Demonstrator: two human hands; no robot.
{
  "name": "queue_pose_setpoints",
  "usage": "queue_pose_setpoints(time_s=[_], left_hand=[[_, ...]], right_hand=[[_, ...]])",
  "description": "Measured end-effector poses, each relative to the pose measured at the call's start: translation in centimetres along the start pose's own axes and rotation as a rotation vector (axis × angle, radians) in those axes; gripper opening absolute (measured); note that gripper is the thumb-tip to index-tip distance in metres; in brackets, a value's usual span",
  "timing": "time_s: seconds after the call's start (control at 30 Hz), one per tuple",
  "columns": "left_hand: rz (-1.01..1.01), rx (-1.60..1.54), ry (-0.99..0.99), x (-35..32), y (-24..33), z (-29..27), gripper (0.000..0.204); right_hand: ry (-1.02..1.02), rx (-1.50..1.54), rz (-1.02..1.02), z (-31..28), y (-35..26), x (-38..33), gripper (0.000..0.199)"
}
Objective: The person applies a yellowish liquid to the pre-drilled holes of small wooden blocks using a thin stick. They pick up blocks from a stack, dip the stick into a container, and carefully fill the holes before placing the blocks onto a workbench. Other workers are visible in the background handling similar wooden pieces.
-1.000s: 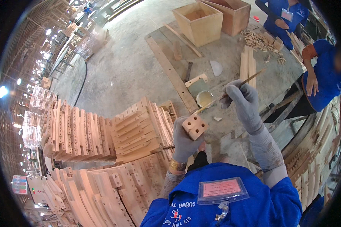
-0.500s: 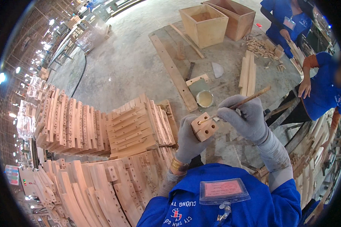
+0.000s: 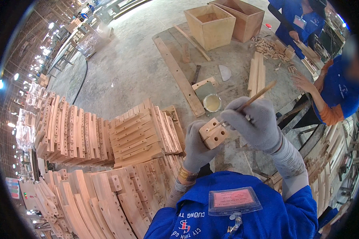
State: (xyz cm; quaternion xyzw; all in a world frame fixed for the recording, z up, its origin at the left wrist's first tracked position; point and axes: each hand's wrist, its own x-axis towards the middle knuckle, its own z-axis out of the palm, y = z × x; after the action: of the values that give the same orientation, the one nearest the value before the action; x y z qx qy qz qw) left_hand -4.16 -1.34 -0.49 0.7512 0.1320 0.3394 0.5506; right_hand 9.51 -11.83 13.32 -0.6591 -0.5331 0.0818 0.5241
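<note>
Wooden block [image 3: 213, 134] in left grip [image 3: 197, 145], stick [image 3: 251, 98] in raised right grip [image 3: 256, 124]

A rectangular pink card in a clear badge holder [image 3: 235, 200] is hanging on the person's blue chest, lower centre; 1 similar badge [image 3: 299, 22] is showing on a co-worker's blue shirt at the top right.

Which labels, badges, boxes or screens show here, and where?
ID badge: on the person's chest, bottom centre; clear plastic sleeve, pink card.
Co-worker's badge: top right, on a blue shirt; small pale card.
Two open wooden boxes: on the table, top centre; square, tan.
Shirt logo: bottom edge; red and white on blue.
Coloured panel: far left edge; too small to tell.
</note>
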Motion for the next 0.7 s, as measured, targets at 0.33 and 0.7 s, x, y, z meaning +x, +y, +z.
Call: queue_pose_setpoints(time_s=[0.33, 0.7], left_hand=[[0.071, 0.179, -0.022, 0.1, 0.0, -0.4, 0.062], [0.125, 0.147, -0.022, 0.4, 0.7, -0.1, 0.063]], right_hand=[[0.156, 0.14, 0.155, -0.7, 0.5, -0.1, 0.015], [0.012, -0.042, 0.001, -0.8, 1.0, 0.3, 0.015]])
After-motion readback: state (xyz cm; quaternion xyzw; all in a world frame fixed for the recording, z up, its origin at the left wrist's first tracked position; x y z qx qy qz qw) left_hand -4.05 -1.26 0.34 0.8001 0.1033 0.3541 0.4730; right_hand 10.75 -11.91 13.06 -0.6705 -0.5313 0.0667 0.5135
